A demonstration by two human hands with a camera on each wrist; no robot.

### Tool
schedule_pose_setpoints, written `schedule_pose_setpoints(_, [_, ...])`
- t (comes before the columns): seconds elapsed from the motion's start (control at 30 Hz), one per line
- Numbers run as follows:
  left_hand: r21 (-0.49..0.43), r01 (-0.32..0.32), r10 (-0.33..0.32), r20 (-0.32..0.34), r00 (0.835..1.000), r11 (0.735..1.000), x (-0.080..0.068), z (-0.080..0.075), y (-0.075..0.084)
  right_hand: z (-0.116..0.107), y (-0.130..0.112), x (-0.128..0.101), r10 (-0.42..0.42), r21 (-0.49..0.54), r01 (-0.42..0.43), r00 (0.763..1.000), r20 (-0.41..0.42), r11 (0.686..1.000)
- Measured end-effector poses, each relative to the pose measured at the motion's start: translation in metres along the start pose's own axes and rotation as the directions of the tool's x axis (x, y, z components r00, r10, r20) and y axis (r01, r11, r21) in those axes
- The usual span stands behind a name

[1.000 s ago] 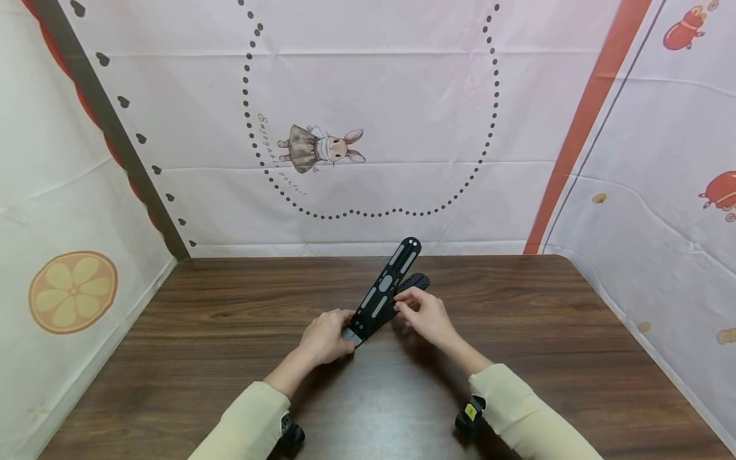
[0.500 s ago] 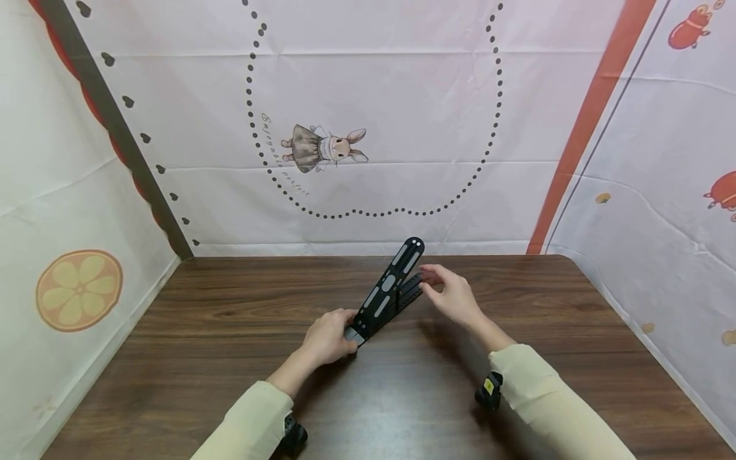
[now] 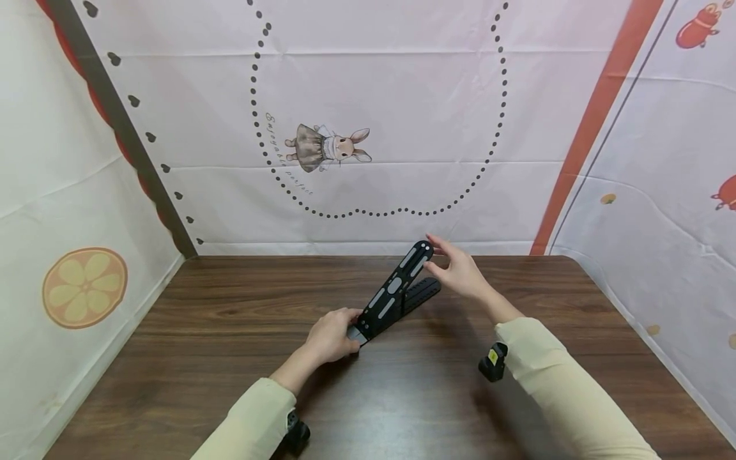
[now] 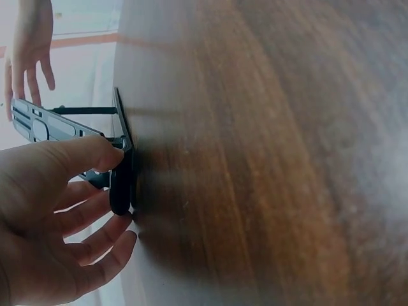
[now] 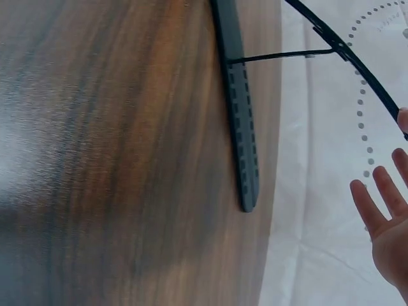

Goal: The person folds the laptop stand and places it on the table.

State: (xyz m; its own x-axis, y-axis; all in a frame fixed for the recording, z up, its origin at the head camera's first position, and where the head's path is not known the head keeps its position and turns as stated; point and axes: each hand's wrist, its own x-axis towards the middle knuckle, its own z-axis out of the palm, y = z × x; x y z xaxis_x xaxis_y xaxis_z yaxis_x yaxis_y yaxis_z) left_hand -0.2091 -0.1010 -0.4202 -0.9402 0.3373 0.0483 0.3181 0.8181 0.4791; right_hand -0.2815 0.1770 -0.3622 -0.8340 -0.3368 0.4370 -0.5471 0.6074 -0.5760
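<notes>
A black folding laptop stand (image 3: 379, 303) with grey pads is spread into a V on the table. Its upper plate slants up over a notched base (image 5: 239, 121), and a thin strut (image 5: 280, 56) links the two. At the hinge end, my left hand (image 3: 330, 335) grips the stand, thumb over the top and fingers below, as the left wrist view shows. My right hand (image 3: 457, 271) is at the raised far end of the plate, holding it between thumb and forefinger. In the right wrist view its other fingers (image 5: 386, 188) are spread.
The wooden table (image 3: 230, 294) has its far edge just behind the stand. White printed cloth (image 3: 374, 83) hangs at the back and on both sides. Each wrist carries a small black camera (image 3: 492, 362).
My right hand has gone from beside the stand's middle, past the base's tip, up to the plate's top end. The left hand keeps its grip at the hinge.
</notes>
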Motion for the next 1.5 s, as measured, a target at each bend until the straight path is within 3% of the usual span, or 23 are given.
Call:
schedule_pose_setpoints(0.2, [0.005,-0.017,0.017,0.001,1.000,1.000,0.0011,-0.0008,0.0012,-0.0060,-0.0011,0.0035,0.061,0.027,-0.063,0.995,0.078,0.998])
schedule_pose_setpoints(0.67, [0.046,0.000,0.000,-0.012,1.000,0.999,-0.0044,-0.0009,-0.0003,-0.0068,-0.0084,0.0086,0.172,0.052,-0.179,0.978,0.117,0.982])
schedule_pose_setpoints(1.1, [0.115,0.083,-0.076,-0.064,0.995,0.990,-0.0075,-0.0002,-0.0003,-0.0081,-0.0088,0.0081,0.160,0.055,-0.167,0.981,0.112,0.984])
schedule_pose_setpoints(1.5, [0.085,0.082,-0.076,-0.072,0.994,0.993,-0.0063,-0.0007,-0.0034,-0.0068,-0.0095,0.0076,0.161,0.078,-0.169,0.983,0.091,0.983])
